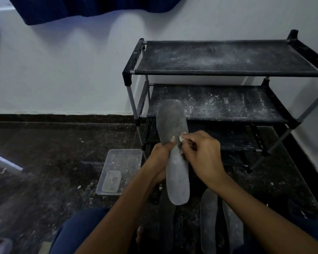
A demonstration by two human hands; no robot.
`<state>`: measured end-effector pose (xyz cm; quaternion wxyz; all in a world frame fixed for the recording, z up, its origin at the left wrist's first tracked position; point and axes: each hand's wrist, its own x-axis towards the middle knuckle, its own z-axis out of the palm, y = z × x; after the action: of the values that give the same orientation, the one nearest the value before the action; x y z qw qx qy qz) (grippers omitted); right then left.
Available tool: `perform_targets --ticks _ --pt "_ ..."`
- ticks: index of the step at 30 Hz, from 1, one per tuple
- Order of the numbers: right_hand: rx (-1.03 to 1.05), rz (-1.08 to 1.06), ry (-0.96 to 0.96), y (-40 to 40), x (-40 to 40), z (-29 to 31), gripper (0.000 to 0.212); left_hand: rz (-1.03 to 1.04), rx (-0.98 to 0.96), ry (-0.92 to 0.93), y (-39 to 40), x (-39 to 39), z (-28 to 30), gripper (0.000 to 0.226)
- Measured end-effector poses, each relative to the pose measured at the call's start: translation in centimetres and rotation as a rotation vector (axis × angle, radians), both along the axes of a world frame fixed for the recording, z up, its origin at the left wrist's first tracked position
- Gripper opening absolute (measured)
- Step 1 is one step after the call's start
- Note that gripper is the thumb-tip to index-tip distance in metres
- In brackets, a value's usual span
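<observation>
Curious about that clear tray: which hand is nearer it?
Left. The left hand grips the insole just right of the tray; the right hand, pinching a scrap, is beyond the insole.

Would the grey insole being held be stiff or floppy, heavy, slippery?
Probably fairly stiff: the insole stands straight above and below the left hand gripping its middle, without drooping. Likely light, since that single hand holds it up. Its dull, dusty-looking surface suggests little slip under the small pale piece the right hand pinches.
</observation>
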<state>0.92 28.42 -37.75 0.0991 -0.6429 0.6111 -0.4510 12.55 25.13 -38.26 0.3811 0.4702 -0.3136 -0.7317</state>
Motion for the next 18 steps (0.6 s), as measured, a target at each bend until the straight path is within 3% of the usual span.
perform_targets --ticks 7,13,18 --pt "0.101 0.101 0.069 2.4 0.5 -0.7 0.012 0.050 0.042 0.100 0.0 0.5 0.2 0.039" --pt "0.005 0.012 0.014 -0.2 -0.7 0.2 0.012 0.015 -0.038 -0.093 0.1 0.1 0.2 0.030" --pt "0.065 0.015 0.028 -0.2 -0.8 0.0 0.011 -0.014 -0.068 -0.113 0.2 0.1 -0.1 0.029"
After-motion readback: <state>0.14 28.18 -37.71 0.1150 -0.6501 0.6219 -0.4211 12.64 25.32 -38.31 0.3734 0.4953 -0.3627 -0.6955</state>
